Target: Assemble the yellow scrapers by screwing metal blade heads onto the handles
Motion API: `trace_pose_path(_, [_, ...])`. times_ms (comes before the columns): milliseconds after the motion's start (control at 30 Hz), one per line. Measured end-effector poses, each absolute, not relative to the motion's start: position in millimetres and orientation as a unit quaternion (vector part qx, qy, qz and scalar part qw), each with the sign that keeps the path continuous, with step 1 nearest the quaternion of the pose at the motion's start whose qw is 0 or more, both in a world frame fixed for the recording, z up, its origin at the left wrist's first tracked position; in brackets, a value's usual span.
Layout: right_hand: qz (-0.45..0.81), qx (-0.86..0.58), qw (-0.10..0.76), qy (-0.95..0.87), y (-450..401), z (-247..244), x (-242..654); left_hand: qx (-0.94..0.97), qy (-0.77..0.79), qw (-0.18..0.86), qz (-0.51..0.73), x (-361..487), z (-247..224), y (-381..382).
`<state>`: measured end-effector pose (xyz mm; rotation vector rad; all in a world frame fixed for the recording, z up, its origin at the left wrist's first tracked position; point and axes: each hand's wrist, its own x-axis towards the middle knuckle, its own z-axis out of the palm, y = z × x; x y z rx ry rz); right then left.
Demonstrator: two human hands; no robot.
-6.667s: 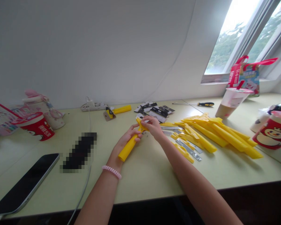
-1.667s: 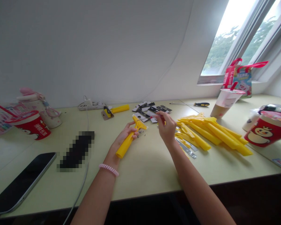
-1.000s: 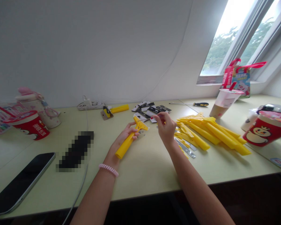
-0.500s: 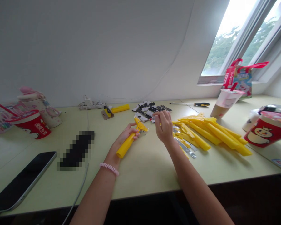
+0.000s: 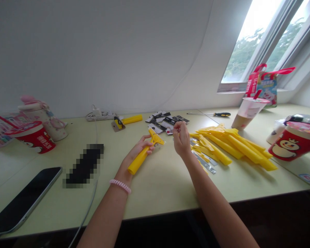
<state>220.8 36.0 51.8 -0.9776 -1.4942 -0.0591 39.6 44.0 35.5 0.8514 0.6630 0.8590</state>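
the right hand (image 5: 182,141) has edged away from the yellow tool (image 5: 138,160) — its fingers bunched, contents impossible to tell. the left hand (image 5: 132,154) keeps its fingers wrapped round it, steadying it between the surface's (image 5: 160,193) near and far edges.

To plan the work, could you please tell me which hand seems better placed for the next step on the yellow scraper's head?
Right, probably: the left hand holds the scraper's handle, while the right hand hovers near its head, fingertips together.
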Motion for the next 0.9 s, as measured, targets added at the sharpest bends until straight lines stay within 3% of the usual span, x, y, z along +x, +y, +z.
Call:
trace_pose_path(400, [-0.017,-0.457,0.582,-0.673,33.5,50.0,223.1,0.399,0.309,0.769,0.394,38.7,33.7,46.4])
trace_pose_path(667, [0.004,-0.467,0.646,-0.603,33.4,51.8,217.4,0.394,0.303,0.775,0.391,39.8,33.4,44.3])
trace_pose_path(900, [0.003,-0.46,0.59,-0.663,33.1,51.0,221.9,0.391,0.313,0.77,0.394,39.1,32.6,45.3])
